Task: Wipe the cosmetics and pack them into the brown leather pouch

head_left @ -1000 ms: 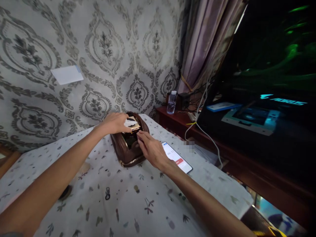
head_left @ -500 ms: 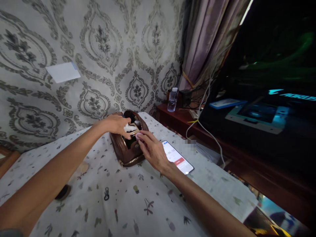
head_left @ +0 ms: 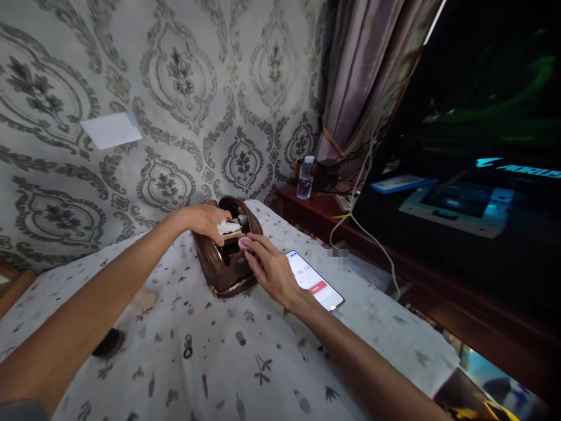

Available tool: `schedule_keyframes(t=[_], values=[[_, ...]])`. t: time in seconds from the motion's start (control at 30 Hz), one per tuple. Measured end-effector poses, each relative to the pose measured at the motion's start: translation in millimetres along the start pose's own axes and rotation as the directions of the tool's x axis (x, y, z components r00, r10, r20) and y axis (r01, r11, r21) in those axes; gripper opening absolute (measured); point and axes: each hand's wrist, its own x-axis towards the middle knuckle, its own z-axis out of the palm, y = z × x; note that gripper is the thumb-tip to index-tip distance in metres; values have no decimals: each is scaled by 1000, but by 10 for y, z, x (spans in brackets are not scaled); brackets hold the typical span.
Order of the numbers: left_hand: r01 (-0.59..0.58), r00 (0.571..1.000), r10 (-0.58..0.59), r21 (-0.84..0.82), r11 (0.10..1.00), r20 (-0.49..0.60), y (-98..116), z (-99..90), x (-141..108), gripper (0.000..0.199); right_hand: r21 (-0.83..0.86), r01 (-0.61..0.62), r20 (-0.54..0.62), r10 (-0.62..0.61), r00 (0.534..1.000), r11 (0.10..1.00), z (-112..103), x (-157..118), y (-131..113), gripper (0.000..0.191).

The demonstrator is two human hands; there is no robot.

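A brown zippered bag (head_left: 224,285) stands unzipped on the patterned white cloth, with gold zip teeth along its edge. My left hand (head_left: 205,222) reaches into its opening, thumb and fingers curled around a white, crumpled-looking thing (head_left: 229,227). Whether the fingers grip that or something under it is hard to see. At the bag's right rim my right hand (head_left: 272,269) pinches a small pink round object (head_left: 244,243) between thumb and fingertips. Behind the white thing, a small pale-capped container (head_left: 242,219) shows inside the bag. The bag's depths are dark and partly hidden by my hands.
A lit phone (head_left: 316,283) lies by my right wrist. Near my left forearm are a beige item (head_left: 145,298) and a dark round one (head_left: 108,344). A clear bottle (head_left: 305,178) stands on the red-brown table; white cables (head_left: 372,234) hang by the dark glossy panel (head_left: 482,117).
My left hand has shifted slightly left within the bag's opening. My right hand stays nearly where it was, still pinching the pink object, which now shows more clearly.
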Motion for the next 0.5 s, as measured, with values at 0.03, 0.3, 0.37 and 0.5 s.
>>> schedule_keyframes(t=[0.03,0.3,0.37,0.5], values=[[-11,999,11,4,1000,30,-17,-15,15,78,-2,-3,1,3,1000,1000,-1,-1,3,32],[37,987,-37,2,999,155,17,-117,76,87,20,-20,9,20,1000,1000,-23,7,-14,30],[44,986,-49,36,998,158,49,-95,57,90,32,-10,3,10,1000,999,-21,9,-17,30],[84,984,-93,65,994,154,96,-51,39,101,46,2,-12,-2,1000,999,-15,5,-16,30]])
